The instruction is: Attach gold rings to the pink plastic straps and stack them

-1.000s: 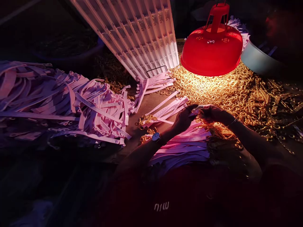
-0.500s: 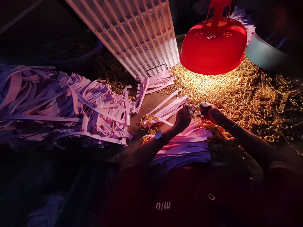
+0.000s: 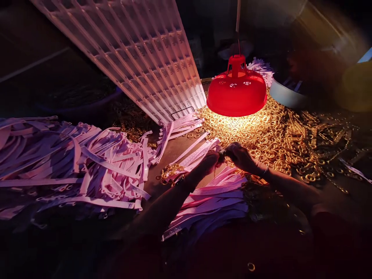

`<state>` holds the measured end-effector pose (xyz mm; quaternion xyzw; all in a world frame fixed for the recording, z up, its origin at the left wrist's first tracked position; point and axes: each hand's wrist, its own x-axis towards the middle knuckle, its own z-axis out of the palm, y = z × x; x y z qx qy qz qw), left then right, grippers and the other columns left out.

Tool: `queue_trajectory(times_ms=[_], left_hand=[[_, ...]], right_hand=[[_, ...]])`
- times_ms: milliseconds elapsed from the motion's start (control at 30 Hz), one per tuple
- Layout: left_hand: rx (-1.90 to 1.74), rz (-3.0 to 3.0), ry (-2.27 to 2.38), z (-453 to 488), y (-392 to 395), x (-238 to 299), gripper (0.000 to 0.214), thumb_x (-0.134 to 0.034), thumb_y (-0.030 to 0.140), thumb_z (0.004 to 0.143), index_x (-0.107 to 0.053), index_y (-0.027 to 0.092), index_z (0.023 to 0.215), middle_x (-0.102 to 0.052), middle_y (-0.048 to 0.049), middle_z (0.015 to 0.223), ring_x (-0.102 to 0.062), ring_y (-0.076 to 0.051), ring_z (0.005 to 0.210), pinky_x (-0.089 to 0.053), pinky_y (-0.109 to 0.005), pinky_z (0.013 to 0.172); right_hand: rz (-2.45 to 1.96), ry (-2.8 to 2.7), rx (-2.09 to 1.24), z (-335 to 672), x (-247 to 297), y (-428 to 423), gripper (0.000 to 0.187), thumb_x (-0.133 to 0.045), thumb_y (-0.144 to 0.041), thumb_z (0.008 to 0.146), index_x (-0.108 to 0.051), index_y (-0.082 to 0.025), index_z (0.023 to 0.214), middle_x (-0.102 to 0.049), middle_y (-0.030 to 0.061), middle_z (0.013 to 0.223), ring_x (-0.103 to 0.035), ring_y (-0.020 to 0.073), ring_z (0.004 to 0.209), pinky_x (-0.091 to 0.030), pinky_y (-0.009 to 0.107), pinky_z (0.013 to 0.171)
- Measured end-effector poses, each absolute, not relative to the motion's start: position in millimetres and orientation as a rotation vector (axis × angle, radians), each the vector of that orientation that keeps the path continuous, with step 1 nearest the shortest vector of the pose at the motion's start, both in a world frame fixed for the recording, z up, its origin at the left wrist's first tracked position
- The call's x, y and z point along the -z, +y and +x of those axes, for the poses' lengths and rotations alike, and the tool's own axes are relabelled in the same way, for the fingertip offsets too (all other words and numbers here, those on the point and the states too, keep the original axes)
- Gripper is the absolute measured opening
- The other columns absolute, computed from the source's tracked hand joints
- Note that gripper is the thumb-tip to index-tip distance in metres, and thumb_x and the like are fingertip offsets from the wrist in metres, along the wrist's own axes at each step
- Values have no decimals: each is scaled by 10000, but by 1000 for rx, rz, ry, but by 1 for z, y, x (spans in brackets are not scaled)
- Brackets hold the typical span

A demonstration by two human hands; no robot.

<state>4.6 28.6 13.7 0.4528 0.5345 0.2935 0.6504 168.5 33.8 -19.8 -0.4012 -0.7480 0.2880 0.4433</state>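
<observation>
My left hand (image 3: pixel 209 161) and my right hand (image 3: pixel 238 156) meet fingertip to fingertip just under the red lamp (image 3: pixel 236 92). Both are pinched closed on a small thing between them, too dark and small to name. They hover over a stack of pale strips (image 3: pixel 212 197) that lies on my lap side of the table. A heap of gold rings (image 3: pixel 261 133) glows right behind my right hand. A few loose rings (image 3: pixel 167 172) lie left of my left wrist.
A big tangle of pale strips (image 3: pixel 75 166) covers the left. A white lattice panel (image 3: pixel 139 50) leans down from the top left to the table. A pale bowl (image 3: pixel 286 95) sits behind the lamp. Gold chains and rings (image 3: pixel 325 147) spread to the right.
The view has tipped up and pulled back, so the lamp and panel sit lower and further left. My hands stay pinched together and have drifted left and down in the picture.
</observation>
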Motion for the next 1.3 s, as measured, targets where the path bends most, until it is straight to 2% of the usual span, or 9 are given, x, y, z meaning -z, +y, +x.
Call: queue_trajectory(times_ms=[100,200,300,400,467,633,900,1133,1300], left_hand=[[-737,1069,1190,8,30,-15,212,-537,65,805,-514,151,613,-543,-9,559,-438,-73,489,-350,-232,532],[-861,1119,1211,16,33,-9,196,-596,93,825,-496,158,670,-512,19,596,-427,-65,531,-361,-222,567],[-871,1102,1181,22,39,2,264,-658,284,868,-458,186,726,-449,56,558,-360,-56,469,-295,-219,504],[-908,1021,1111,28,45,11,449,-733,529,797,-453,189,711,-397,73,541,-289,-44,454,-231,-216,476],[-942,900,1111,31,49,15,433,-687,584,812,-525,185,762,-457,51,566,-335,-57,465,-255,-215,480],[-1043,743,1140,37,50,16,249,-647,430,865,-637,185,907,-516,21,583,-422,-77,512,-312,-208,514],[-961,745,1050,40,37,18,243,-662,386,850,-652,163,947,-448,49,536,-287,-60,440,-209,-228,473],[-914,891,1063,45,25,15,216,-634,216,815,-493,168,659,-436,49,484,-247,-33,402,-157,-227,443],[-942,933,1130,46,21,4,142,-553,90,804,-542,144,673,-528,28,516,-341,-42,413,-233,-226,456]], right_hand=[[-1001,-1760,-860,170,10,35,126,-615,-318,838,-558,-229,770,-628,68,818,-583,219,849,-495,399,860],[-1082,-1452,-1137,179,-5,45,147,-590,-366,880,-534,-231,865,-649,42,880,-616,190,835,-523,380,853],[-1007,-1226,-1292,199,-20,61,180,-513,-412,936,-485,-234,944,-648,21,892,-638,146,765,-557,325,759],[-1034,-1139,-1287,218,-25,73,278,-639,-461,880,-513,-221,943,-615,-5,815,-581,100,641,-517,235,607],[-1153,-1228,-1250,222,-18,74,362,-709,-514,831,-537,-212,932,-602,-8,781,-550,89,602,-446,200,515],[-1247,-1387,-1225,204,11,60,483,-675,-664,812,-522,-214,901,-543,-19,683,-522,99,555,-365,193,444],[-1253,-1593,-1134,187,22,47,459,-486,-679,919,-475,-225,856,-569,12,660,-474,125,532,-399,262,501],[-1373,-1722,-957,189,16,47,351,-469,-504,963,-435,-234,743,-501,21,613,-466,158,594,-419,317,611],[-1383,-1730,-1030,188,4,53,348,-474,-448,980,-422,-217,724,-480,-9,606,-440,121,575,-385,274,594]])
